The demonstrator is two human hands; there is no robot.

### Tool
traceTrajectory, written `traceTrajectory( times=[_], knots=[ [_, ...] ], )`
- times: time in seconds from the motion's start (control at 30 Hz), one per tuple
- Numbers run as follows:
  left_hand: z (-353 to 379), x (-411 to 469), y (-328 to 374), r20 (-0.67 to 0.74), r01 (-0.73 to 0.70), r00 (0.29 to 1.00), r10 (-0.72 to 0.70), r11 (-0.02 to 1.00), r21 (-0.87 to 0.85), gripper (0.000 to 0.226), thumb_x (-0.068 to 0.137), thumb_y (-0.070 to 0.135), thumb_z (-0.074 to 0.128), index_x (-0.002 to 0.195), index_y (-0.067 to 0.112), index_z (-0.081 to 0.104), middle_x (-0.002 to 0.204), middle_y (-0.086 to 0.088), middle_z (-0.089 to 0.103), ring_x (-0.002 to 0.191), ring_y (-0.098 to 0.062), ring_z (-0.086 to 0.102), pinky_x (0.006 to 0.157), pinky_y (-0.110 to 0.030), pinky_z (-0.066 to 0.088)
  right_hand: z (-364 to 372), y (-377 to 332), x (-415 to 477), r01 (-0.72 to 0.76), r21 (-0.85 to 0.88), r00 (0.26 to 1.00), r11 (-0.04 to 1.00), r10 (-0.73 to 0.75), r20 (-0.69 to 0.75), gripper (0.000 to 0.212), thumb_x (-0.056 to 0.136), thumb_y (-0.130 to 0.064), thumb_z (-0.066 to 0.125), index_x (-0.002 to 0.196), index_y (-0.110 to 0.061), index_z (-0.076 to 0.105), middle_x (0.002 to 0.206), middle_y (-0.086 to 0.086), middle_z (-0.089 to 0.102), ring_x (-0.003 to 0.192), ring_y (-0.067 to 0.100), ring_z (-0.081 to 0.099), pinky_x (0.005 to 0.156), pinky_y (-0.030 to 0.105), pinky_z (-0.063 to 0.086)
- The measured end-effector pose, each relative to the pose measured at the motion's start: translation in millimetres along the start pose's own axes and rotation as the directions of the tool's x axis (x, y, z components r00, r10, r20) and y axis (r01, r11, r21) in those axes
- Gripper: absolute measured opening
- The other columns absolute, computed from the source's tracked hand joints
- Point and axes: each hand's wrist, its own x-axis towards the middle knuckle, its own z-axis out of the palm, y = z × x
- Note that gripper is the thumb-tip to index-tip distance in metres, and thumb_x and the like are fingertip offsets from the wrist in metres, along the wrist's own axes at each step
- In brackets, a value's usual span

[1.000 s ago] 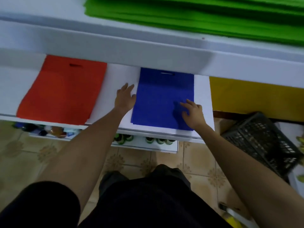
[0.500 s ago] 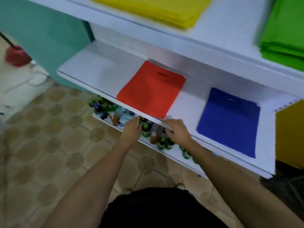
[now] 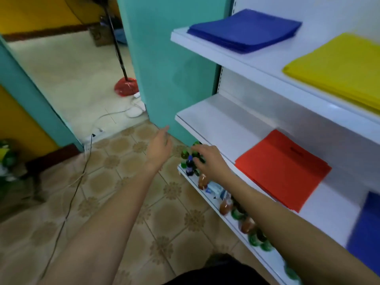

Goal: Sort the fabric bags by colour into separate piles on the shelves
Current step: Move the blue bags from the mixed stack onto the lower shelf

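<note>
White shelf (image 3: pixel 216 120) bears a red bag (image 3: pixel 283 169) — left hand (image 3: pixel 159 149) and right hand (image 3: pixel 207 161) relaxed, empty — labels on bottles (image 3: pixel 189 165) blurred.

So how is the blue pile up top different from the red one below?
The blue pile sits on the upper shelf; the red pile on the middle shelf. Blue is a thicker stack; red looks thin. Red shows a handle slot; blue shows none. Both lie flat on white shelves.

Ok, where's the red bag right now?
Head view, right side: the red bag lies flat on the middle shelf, between the right hand and a blue bag, under the yellow pile.
</note>
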Motion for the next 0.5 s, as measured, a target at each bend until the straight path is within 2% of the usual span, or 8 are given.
traceTrajectory(
  times=[0.07,0.17,0.33,0.4,0.5],
  knots=[
    [-26.0,40.8,5.0,-0.068,-0.058,0.996,0.057,0.998,-0.006,0.042,0.095,0.013,0.044,0.137,0.009,0.041,0.138,-0.011,0.046,0.125,-0.026,0.045,0.102,-0.03,0.033,-20.3,-20.4,39.4,0.076,-0.033,0.995,0.997,-0.078,-0.064,0.036,0.09,-0.013,0.053,0.125,-0.005,0.056,0.127,0.013,0.057,0.115,0.033,0.05,0.096,0.023,0.024],
    [-61.0,106.7,26.2,-0.183,-0.189,0.964,0.192,0.981,0.034,0.038,0.094,0.01,0.047,0.132,0.004,0.047,0.133,-0.015,0.051,0.119,-0.03,0.049,0.102,-0.032,0.033,-56.6,-43.4,102.7,0.139,-0.024,0.971,0.99,-0.141,-0.193,0.035,0.09,-0.013,0.053,0.124,-0.005,0.056,0.127,0.012,0.057,0.115,0.032,0.05,0.093,0.015,0.019],
    [-98.6,219.5,83.5,-0.281,-0.352,0.887,0.365,0.931,0.098,0.034,0.093,0.009,0.049,0.125,0.0,0.053,0.128,-0.016,0.055,0.115,-0.03,0.052,0.1,-0.031,0.033,-128.1,-57.2,198.4,0.243,-0.092,0.861,0.966,-0.258,-0.438,0.036,0.084,-0.013,0.055,0.117,-0.001,0.061,0.116,0.015,0.064,0.107,0.033,0.058,0.09,0.016,0.023],
    [-101.8,255.5,105.2,-0.282,-0.385,0.877,0.39,0.92,0.076,0.035,0.094,0.012,0.048,0.126,0.002,0.052,0.129,-0.014,0.054,0.116,-0.028,0.051,0.1,-0.031,0.033,-160.5,-53.0,228.7,0.218,-0.079,0.84,0.973,-0.228,-0.492,0.035,0.088,-0.012,0.056,0.123,-0.003,0.057,0.123,0.015,0.06,0.113,0.031,0.054,0.095,0.018,0.024],
    [-92.3,302.3,126.1,-0.234,-0.472,0.849,0.474,0.879,0.071,0.034,0.093,0.012,0.049,0.126,0.001,0.053,0.127,-0.015,0.055,0.113,-0.029,0.052,0.099,-0.029,0.033,-197.4,-33.8,262.5,0.114,0.026,0.837,0.993,-0.082,-0.541,0.038,0.094,-0.017,0.052,0.131,-0.012,0.051,0.131,0.008,0.053,0.121,0.024,0.046,0.098,0.019,0.029]
  ],
)
